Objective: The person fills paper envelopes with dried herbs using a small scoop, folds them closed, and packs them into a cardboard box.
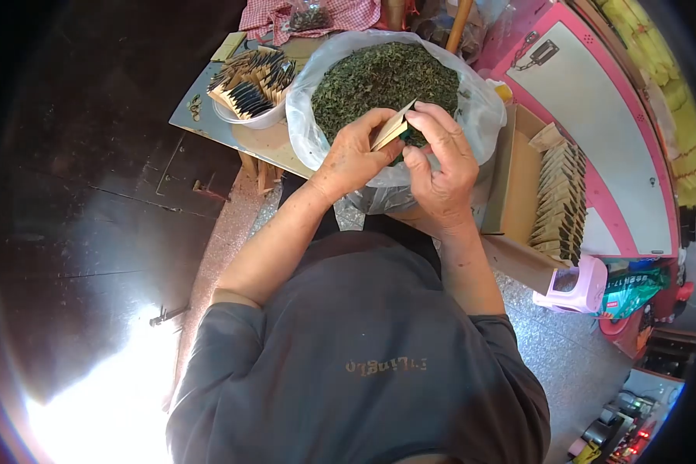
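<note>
Above a large plastic-lined container [491,116] filled with dried green leaves [387,73], both hands meet at a small tan paper packet [393,130]. My left hand [356,155] grips the packet's left side between thumb and fingers. My right hand [444,158] is at its right edge, with bent fingers near the top corner and the thumb near a small dark green item [407,136]; whether it pinches anything is unclear. To the left, a white bowl [267,121] holds many tan packets with dark edges [247,99].
At the right, a cardboard box [504,182] holds a long row of folded packets [558,197]. Behind it is a pink-and-white cabinet [595,85]. A checkered cloth [267,17] lies at the back. A pink plastic container [588,284] is beside the box.
</note>
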`<state>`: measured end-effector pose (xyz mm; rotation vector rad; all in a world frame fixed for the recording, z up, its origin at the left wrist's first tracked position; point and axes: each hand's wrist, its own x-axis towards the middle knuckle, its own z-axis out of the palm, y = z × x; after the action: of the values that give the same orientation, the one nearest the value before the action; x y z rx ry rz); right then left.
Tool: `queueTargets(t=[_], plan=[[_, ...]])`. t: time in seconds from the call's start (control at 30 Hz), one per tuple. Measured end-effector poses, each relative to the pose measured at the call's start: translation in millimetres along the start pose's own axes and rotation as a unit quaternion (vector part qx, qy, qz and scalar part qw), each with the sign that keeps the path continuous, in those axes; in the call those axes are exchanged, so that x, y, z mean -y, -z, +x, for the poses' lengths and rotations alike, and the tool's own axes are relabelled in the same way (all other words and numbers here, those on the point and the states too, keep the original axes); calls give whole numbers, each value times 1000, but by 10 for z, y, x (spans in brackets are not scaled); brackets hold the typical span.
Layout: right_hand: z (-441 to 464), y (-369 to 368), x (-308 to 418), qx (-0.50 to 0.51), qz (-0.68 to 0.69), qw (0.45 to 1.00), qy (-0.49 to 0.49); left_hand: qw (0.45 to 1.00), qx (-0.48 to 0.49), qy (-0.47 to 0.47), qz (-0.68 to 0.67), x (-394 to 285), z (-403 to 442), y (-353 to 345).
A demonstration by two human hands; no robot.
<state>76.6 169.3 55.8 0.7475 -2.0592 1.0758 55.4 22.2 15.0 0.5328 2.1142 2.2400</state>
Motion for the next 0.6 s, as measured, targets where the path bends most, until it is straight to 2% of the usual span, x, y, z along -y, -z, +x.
queueTargets(t=[0.07,0.13,0.2,0.23,0.3,0.33,0.4,0.6], plan=[[-52,16,-65,-3,-14,1000,10,993,-12,-15,113,-65,-10,26],[-64,41,-92,-6,-28,999,21,994,-22,-14,104,54,30,35],[-60,59,-76,11,-48,998,25,971,-104,-113,186,119,40,35],[-50,70,-85,11,-47,998,26,970,-104,-114,186,93,43,41],[-56,89,-95,78,-15,997,-13,948,-114,-137,263,32,25,50],[-53,96,-82,78,-14,997,-14,948,-114,-137,264,9,18,55],[-36,123,-42,122,103,981,-111,936,-102,-143,305,-30,1,58],[-111,145,-166,130,129,970,-157,950,-89,-147,259,-89,-10,47]])
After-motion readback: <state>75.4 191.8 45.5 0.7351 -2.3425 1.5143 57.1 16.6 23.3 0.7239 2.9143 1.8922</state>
